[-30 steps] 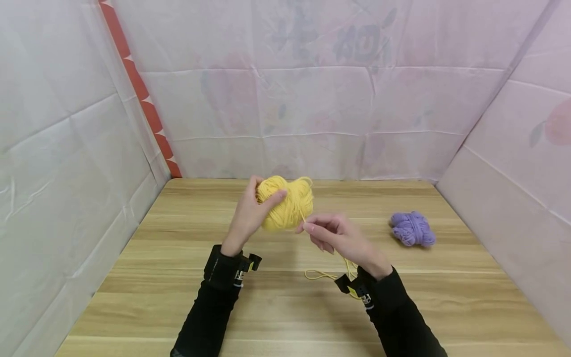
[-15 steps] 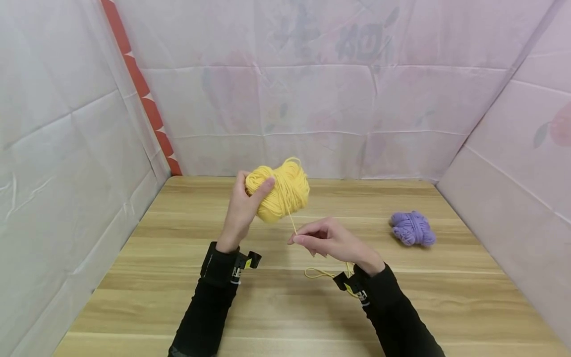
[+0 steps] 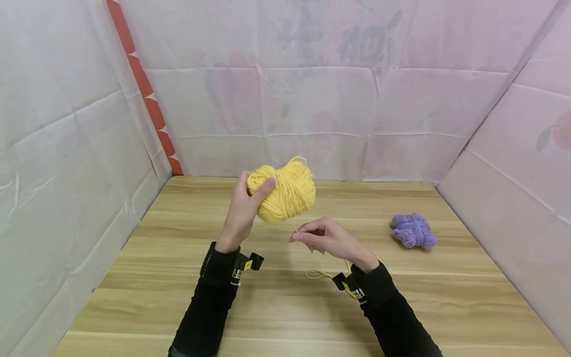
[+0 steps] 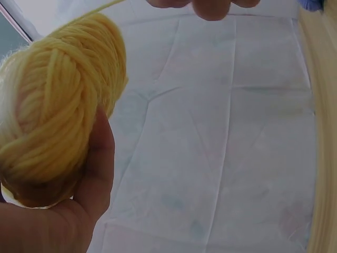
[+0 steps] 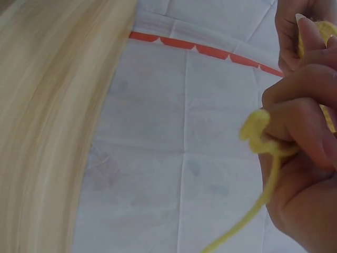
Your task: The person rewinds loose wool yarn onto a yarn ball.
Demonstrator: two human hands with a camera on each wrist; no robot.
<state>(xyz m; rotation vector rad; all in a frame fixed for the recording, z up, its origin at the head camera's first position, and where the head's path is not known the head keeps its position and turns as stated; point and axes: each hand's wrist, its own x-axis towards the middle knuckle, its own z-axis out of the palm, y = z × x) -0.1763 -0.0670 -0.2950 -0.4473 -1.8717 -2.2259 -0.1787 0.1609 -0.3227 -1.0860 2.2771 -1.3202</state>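
Note:
My left hand (image 3: 241,213) grips a yellow yarn ball (image 3: 287,193) above the table, thumb across its front. In the left wrist view the wound strands of the yarn ball (image 4: 58,105) show close up, and a strand (image 4: 97,10) runs taut from it towards the other hand. Just below and right of the ball, my right hand (image 3: 334,240) pinches that strand between thumb and fingers. From the curled fingers of the right hand (image 5: 305,126) a loop of yellow yarn (image 5: 255,132) sticks out, its tail hanging down. Loose yellow yarn (image 3: 318,274) lies on the table under the right wrist.
A purple yarn skein (image 3: 414,231) lies on the wooden table (image 3: 285,307) to the right. Pale sheet walls (image 3: 321,99) enclose the back and both sides, with a red strip (image 3: 142,79) at the back left corner.
The yellow ball and left hand have moved up and slightly left, while the right hand has shifted a little down and left. The ball has tilted. The purple skein stays put.

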